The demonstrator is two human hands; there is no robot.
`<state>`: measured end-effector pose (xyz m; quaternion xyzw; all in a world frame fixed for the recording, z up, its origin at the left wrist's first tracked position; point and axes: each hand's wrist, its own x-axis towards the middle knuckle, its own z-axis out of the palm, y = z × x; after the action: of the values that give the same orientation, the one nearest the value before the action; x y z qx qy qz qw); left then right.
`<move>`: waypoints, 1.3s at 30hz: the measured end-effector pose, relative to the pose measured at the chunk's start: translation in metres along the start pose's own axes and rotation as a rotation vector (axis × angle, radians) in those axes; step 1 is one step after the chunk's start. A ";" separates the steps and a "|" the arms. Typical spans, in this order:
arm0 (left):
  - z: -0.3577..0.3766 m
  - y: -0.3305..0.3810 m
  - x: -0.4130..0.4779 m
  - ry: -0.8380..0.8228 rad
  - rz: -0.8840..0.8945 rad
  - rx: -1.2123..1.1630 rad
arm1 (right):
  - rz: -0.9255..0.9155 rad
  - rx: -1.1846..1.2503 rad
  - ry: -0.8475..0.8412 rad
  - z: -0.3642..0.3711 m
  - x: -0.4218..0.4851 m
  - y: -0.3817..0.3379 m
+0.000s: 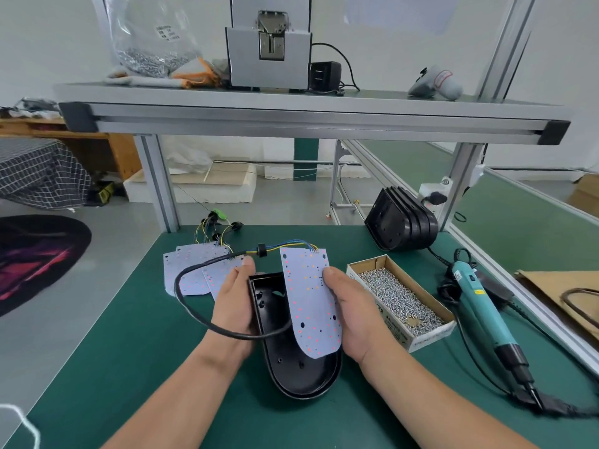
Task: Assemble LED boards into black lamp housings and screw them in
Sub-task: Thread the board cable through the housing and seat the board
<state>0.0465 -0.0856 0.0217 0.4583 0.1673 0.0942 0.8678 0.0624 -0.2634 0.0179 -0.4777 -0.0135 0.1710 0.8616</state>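
Observation:
A black lamp housing (pixel 298 367) lies open side up on the green mat, near the front middle. My left hand (pixel 235 299) grips its left wall. Over the housing, tilted, is a white LED board (pixel 309 296) with coloured dots; my right hand (pixel 353 309) holds its right edge. A black cable (pixel 194 306) with coloured wires runs from the board's top edge, loops left and passes under my left wrist. More LED boards (pixel 191 270) lie flat on the mat to the left.
A cardboard box of screws (pixel 400 298) sits right of my right hand. A teal electric screwdriver (pixel 483 315) lies further right. Stacked black housings (pixel 402 218) stand at the back right. An aluminium shelf (pixel 308 118) spans overhead.

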 end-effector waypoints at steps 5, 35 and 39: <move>0.000 -0.006 0.000 0.024 -0.040 -0.012 | -0.047 -0.031 0.056 -0.001 0.003 -0.001; -0.022 0.008 -0.011 -0.519 0.449 1.136 | -0.140 0.117 0.272 -0.029 0.011 -0.032; -0.012 0.000 -0.014 -0.522 0.216 0.364 | -0.120 0.084 0.295 -0.027 0.010 -0.030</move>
<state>0.0286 -0.0809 0.0186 0.6293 -0.0961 0.0335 0.7705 0.0856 -0.2973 0.0264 -0.4596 0.0919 0.0475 0.8821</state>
